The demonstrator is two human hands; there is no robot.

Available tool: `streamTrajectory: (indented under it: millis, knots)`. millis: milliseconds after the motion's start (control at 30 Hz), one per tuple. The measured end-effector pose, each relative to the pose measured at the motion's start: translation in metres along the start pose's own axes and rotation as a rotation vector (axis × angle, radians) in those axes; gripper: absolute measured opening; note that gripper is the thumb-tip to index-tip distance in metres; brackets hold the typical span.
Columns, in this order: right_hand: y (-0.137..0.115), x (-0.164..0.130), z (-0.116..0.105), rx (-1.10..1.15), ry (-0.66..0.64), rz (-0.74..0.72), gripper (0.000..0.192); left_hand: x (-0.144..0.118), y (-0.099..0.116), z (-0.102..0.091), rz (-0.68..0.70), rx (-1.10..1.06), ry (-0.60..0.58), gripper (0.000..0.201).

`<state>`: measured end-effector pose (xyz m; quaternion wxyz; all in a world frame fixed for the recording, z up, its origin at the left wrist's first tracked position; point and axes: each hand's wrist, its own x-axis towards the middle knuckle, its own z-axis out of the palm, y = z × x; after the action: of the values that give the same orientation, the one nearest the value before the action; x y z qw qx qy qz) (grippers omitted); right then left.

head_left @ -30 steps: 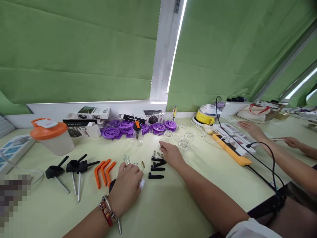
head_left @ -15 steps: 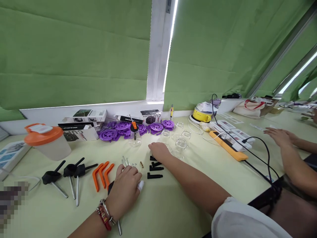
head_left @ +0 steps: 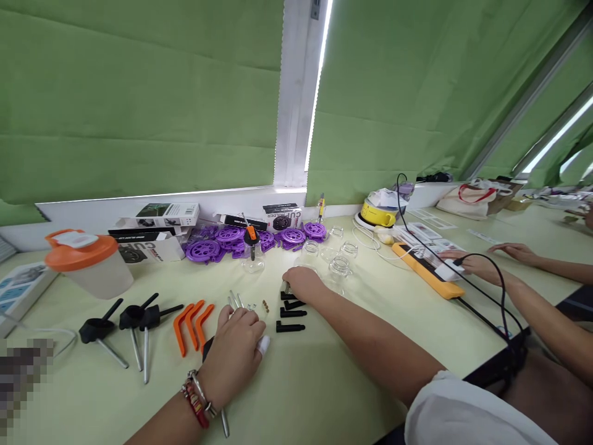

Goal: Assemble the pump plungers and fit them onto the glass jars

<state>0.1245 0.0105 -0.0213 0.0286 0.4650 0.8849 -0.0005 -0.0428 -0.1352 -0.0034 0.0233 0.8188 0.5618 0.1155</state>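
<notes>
Head view: right hand [head_left: 303,283] curled over small metal springs [head_left: 286,287], grip unclear; left hand [head_left: 236,347] loosely closed, steadying thin metal rod [head_left: 224,424] against pale green surface [head_left: 324,383].

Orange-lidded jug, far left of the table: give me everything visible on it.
The jug is a squat, cloudy white plastic tub that narrows toward its base, topped by an orange lid with a white flip cap and an orange loop handle at its left. It stands upright on the pale green table, lid shut. It sits apart from both hands, behind the black-headed tools and left of the stacked boxes. Whether it touches the boxes cannot be told. Contents not visible.
</notes>
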Motion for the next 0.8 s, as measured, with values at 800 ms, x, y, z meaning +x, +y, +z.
streamTrajectory:
  millis: [800]
  knots:
    - [-0.065,-0.085,0.002,0.746,0.009,-0.271,0.038,-0.040,-0.029,-0.023,-0.442,0.043,-0.291,0.024]
